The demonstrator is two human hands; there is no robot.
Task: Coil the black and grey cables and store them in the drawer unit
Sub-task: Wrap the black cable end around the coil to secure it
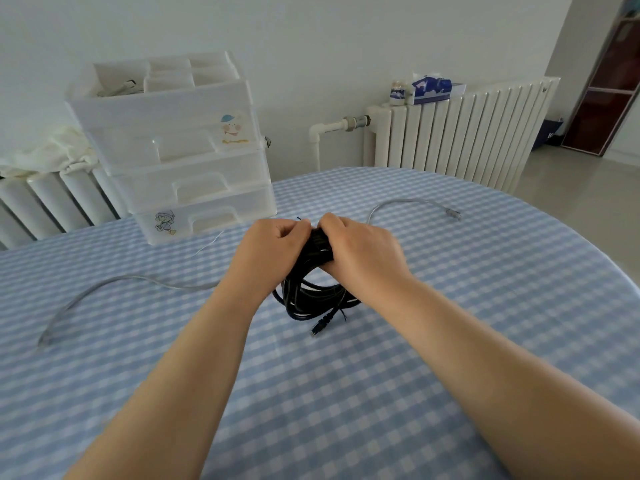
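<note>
Holding the black cable (311, 296) at the centre of the table (485, 306), I have both hands clamped on the top of its coil: my left hand (273, 244) grips from the left, my right hand (360, 251) from the right, and the fingertips meet over the bundle. The lower loops hang below my hands and rest on the checked cloth, with one plug (317, 329) lying free at the near side. The grey cable (104, 289) is uncoiled; one stretch curves across the cloth to my left, and another stretch with a plug at its end lies beyond my right hand. The part between is hidden by my hands. The drawer unit (180, 150) stands at the far left of the table, well apart from the coil, with its drawers closed and an open tray on top. A radiator (467, 133) stands against the wall behind the table.
</note>
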